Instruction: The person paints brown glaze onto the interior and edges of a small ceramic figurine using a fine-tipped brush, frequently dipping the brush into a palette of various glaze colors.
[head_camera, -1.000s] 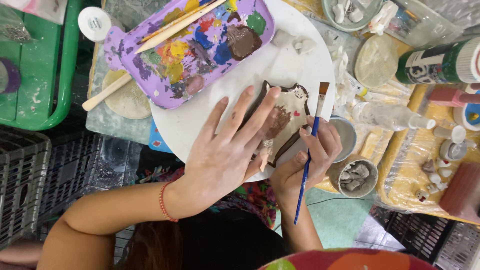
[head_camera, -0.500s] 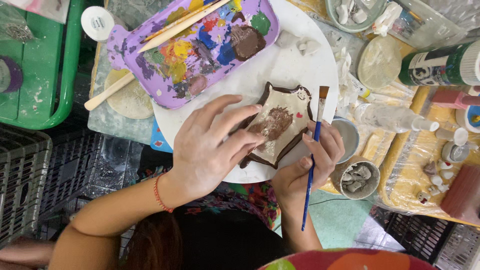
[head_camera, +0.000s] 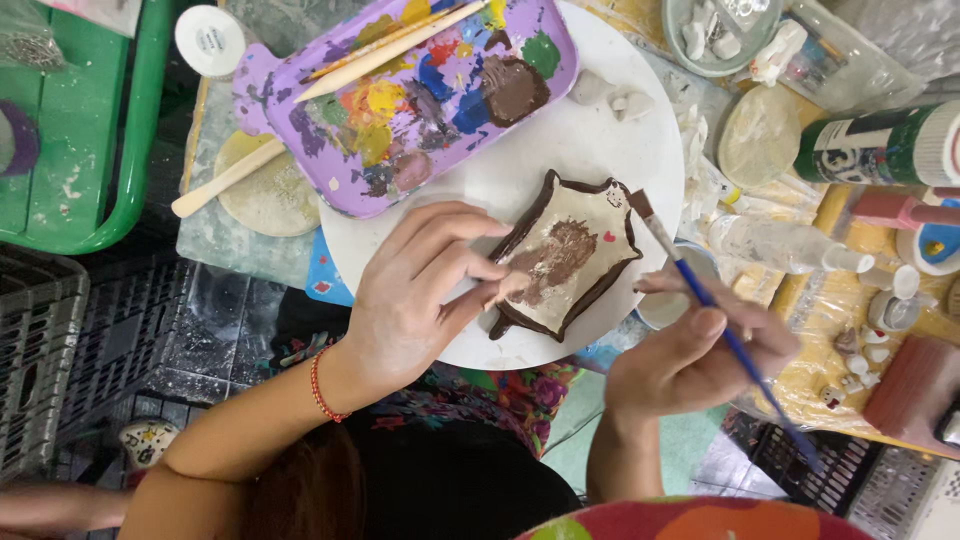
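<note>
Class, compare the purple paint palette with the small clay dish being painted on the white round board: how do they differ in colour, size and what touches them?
The purple palette is larger and smeared with many paint colours; the clay dish is smaller, cream with a dark brown rim and one brown patch. Wooden sticks lie across the palette, while the left hand steadies the dish at its edge. The palette overhangs the white round board; the dish lies wholly on it. Both carry brown paint.

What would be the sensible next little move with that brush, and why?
Probably bring the paintbrush in the right hand back down onto the clay piece: the bristles hang just off its edge, the left hand steadies it, and only its middle has a brown patch.
</note>
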